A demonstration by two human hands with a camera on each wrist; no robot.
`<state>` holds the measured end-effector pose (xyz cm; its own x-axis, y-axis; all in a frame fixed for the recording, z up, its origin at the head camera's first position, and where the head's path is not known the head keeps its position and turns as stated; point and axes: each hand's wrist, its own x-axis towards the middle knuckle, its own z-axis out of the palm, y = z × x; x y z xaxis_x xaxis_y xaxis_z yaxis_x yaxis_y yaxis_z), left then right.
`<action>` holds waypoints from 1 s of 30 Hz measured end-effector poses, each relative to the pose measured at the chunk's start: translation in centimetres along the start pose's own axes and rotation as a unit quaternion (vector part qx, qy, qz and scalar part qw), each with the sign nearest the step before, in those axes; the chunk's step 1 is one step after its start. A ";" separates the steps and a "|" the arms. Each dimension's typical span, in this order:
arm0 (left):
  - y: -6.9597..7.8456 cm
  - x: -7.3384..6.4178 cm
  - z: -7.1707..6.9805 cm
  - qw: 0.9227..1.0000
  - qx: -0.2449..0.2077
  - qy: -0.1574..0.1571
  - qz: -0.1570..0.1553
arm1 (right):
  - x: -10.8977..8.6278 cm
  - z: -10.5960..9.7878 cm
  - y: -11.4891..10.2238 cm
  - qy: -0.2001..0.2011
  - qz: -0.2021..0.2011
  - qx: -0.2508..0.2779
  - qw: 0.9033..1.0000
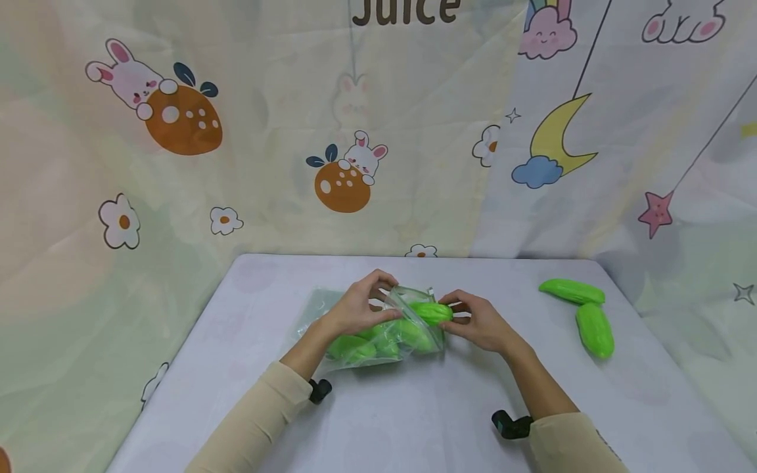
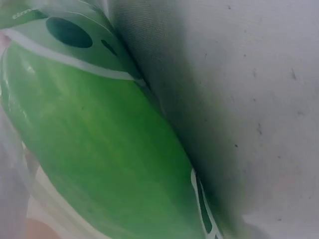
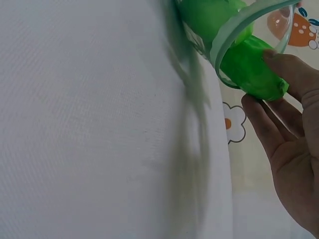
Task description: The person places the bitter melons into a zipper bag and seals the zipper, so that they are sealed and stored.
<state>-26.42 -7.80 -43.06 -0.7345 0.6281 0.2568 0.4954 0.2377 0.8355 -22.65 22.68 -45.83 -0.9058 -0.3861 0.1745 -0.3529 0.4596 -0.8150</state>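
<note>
My right hand [image 1: 481, 323] pinches the end of a bright green, elongated toy vegetable [image 1: 434, 313], shaped like a short cucumber. Its other end lies inside the mouth of a clear zip bag [image 1: 349, 303]. In the right wrist view the thumb presses on top of the vegetable [image 3: 254, 69] and the fingers curl beneath, outside the bag's rim [image 3: 227, 37]. My left hand [image 1: 362, 307] grips the bag's mouth, thumb and fingers at the edge. Several more green vegetables fill the bag; one [image 2: 99, 144] looms large through the plastic in the left wrist view.
Two loose green vegetables, one longer [image 1: 572, 290] and one plumper [image 1: 595, 330], lie touching at the table's right side. The white table [image 1: 414, 420] backs onto a cartoon-printed curtain [image 1: 266, 131]. Black wrist cameras [image 1: 511, 426] stick out near both sleeves.
</note>
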 end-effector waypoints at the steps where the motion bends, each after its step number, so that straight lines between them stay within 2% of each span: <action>1: 0.0 0.0 0.0 1.000 -0.003 0.000 0.001 | 0.0 0.0 0.0 0.001 0.001 0.002 1.000; 7: -0.1 0.2 0.2 1.000 -0.010 0.003 0.013 | -0.2 0.3 0.4 0.000 0.002 0.010 1.000; 16: -0.1 0.1 0.4 1.000 -0.021 0.001 0.013 | -0.1 0.0 0.4 0.005 -0.018 -0.011 1.000; 25: -0.1 0.0 0.5 1.000 -0.020 0.001 0.015 | -0.6 0.8 0.8 0.020 -0.005 0.001 1.000; 30: -0.3 -0.1 0.5 1.000 -0.012 0.003 0.010 | -0.9 0.9 0.8 0.012 0.000 0.015 1.000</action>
<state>-26.23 -7.54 -43.58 -0.7272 0.6286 0.2757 0.4983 0.2072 0.8419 -21.94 22.64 -47.15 -0.9118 -0.3656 0.1871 -0.3455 0.4364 -0.8308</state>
